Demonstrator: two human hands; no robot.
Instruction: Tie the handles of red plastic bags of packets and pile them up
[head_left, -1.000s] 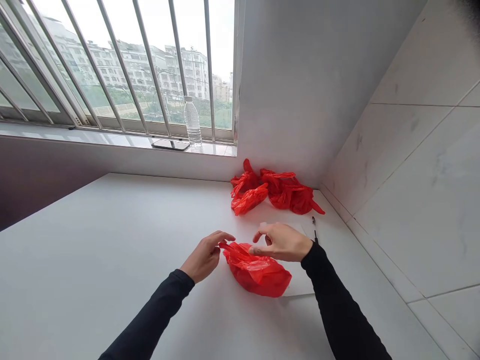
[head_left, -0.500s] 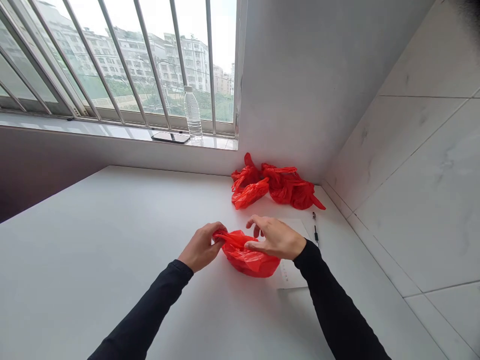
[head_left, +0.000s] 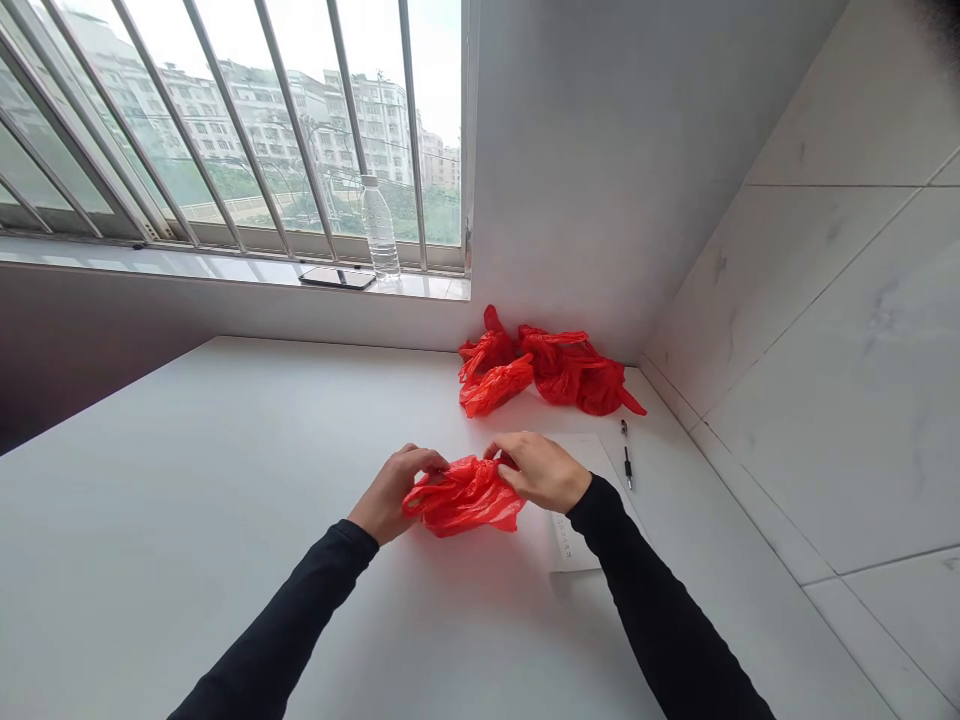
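Between my hands is a crumpled red plastic bag (head_left: 472, 500), bunched up just above the white table (head_left: 300, 590). My left hand (head_left: 396, 492) is closed on its left end, where a loop of the bag sticks out past the fingers. At the bag's upper right, my right hand (head_left: 541, 470) pinches the plastic between thumb and fingers. A sheet of white paper (head_left: 574, 548) with small printing lies partly under my right hand and wrist.
More crumpled red plastic bags (head_left: 577, 370) lie against the back wall. A black pen (head_left: 627, 460) rests right of the paper. On the windowsill stand a clear bottle (head_left: 381, 235) and a flat-lying phone (head_left: 337, 278). A tiled wall (head_left: 825, 400) bounds the right side.
My right hand, apart from the bag's edge and loosely open before, has closed on the plastic. The bag has shifted left and is more bunched together.
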